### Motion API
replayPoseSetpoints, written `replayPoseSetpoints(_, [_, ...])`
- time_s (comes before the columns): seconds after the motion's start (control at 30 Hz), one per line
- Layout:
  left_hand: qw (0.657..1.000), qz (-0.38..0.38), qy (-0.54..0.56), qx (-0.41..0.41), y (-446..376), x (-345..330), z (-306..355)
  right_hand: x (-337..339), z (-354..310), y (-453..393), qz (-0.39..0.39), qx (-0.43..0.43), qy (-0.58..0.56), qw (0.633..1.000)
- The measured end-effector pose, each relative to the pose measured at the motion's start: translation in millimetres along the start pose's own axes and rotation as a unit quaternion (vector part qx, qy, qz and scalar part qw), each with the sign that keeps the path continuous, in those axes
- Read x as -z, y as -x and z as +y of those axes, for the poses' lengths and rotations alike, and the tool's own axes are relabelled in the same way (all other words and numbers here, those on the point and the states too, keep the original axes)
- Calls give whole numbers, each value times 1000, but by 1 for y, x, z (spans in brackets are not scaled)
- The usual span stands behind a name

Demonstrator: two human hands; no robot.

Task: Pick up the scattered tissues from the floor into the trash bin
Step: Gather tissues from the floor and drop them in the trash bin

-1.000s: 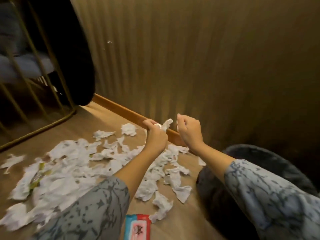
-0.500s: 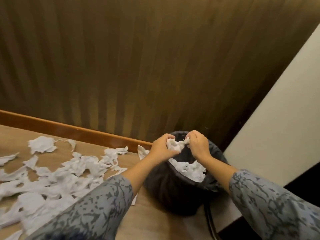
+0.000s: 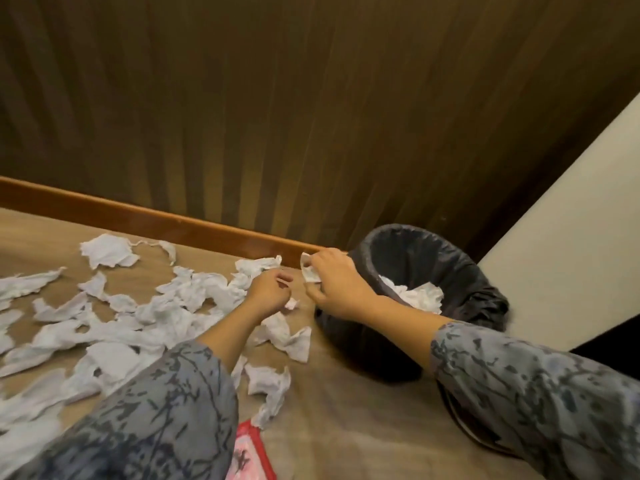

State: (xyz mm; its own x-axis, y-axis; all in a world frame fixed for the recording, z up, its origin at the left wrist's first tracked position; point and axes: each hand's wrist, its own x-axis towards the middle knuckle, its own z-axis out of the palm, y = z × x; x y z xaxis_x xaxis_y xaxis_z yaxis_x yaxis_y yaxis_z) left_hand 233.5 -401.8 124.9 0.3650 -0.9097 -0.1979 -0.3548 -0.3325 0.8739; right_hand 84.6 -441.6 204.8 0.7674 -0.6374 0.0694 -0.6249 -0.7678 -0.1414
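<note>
Torn white tissues [image 3: 166, 313] lie scattered over the brown floor, left of a black-lined trash bin [image 3: 460, 265] that holds crumpled tissues [image 3: 415, 296]. My left hand [image 3: 268, 292] hovers low over the pile's right end with its fingers loosely curled and nothing held; a small scrap [image 3: 291, 303] lies just beneath it. My right hand [image 3: 336, 285] sits beside the bin's left rim and pinches a small tissue piece [image 3: 309, 271] between thumb and fingers.
A wooden baseboard [image 3: 173, 223] and a ribbed dark wall run behind the tissues. A pale wall panel [image 3: 571, 237] stands right of the bin. A red-and-pink wipes pack [image 3: 251, 452] lies at the bottom edge by my left sleeve.
Both hands held a tissue wad over the bin; the hands have since moved left, down to the floor. My right hand has taken hold of a small piece.
</note>
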Motion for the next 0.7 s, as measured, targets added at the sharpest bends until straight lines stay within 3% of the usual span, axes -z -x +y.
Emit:
replayPoseSetpoints(0.13, [997, 0, -80, 17, 18, 19, -46, -44, -27, 11, -198, 134, 90, 967])
replayPoseSetpoints(0.2, [993, -16, -115, 16, 29, 26, -66, -63, -34, 13, -246, 161, 129, 947])
replayPoseSetpoints(0.27, [981, -42, -191, -1, 38, 32, -88, -83, -40, 16, -287, 132, 123, 941])
replayPoseSetpoints(0.37, [938, -87, -337, -12, 51, 39, -114, -120, -47, 33, -365, 13, 32, 930])
replayPoseSetpoints(0.53, [888, -144, -431, 72, 87, 44, -157, -186, -62, 76, -373, -18, -52, 926])
replayPoseSetpoints(0.63, [892, -156, -404, 126, 115, 46, -186, -212, -71, 99, -360, 13, -45, 932])
replayPoseSetpoints(0.7, [921, -111, -354, 121, 131, 47, -201, -224, -77, 108, -350, 31, -21, 936])
